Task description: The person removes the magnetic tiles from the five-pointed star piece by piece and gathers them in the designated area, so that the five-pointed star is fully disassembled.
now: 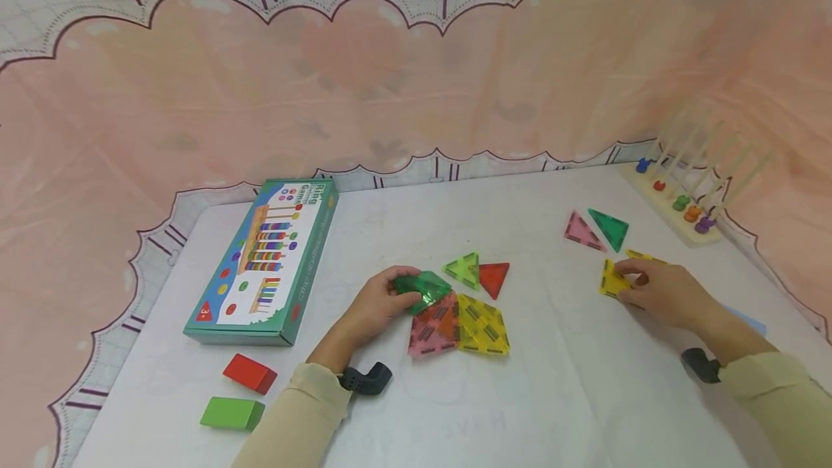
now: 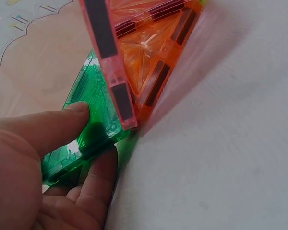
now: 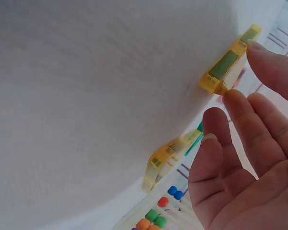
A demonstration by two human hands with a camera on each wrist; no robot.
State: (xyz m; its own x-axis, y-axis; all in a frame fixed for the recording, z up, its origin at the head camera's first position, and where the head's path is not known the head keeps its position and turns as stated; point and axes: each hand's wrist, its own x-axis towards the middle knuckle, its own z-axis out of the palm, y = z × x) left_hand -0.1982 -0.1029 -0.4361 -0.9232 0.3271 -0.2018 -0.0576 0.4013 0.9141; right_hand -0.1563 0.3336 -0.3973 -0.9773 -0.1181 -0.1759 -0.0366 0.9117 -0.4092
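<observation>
Hands: well apart, each with a tile in its grip.
Left hand (image 1: 373,309): thumb and fingers clamped on the green tile (image 1: 430,289), thumb above, fingertips beneath.
Green tile: tilted at the pink tile's (image 1: 419,336) far edge, left of the middle of the table (image 1: 539,403). From the left wrist, an orange triangle (image 2: 146,45) shows just beside it.
Yellow square (image 1: 484,325): right against the pink tile, on its right side.
Lime triangle (image 1: 464,269) and red triangle (image 1: 494,279): just beyond those squares, corners close.
Right hand (image 1: 669,295): thumb and a finger pinching the yellow tile (image 1: 609,280) on the table's right side.
Near that hand: a second yellow tile (image 1: 642,256), partly hidden — with a pink triangle (image 1: 583,231) and green triangle (image 1: 609,228) farther back.
Blue piece (image 1: 747,320): half behind the right wrist.
Peg rack (image 1: 672,202): far right corner, coloured beads at its foot.
Box (image 1: 260,262): far left — a red block (image 1: 250,373) and green block (image 1: 232,414) nearer.
</observation>
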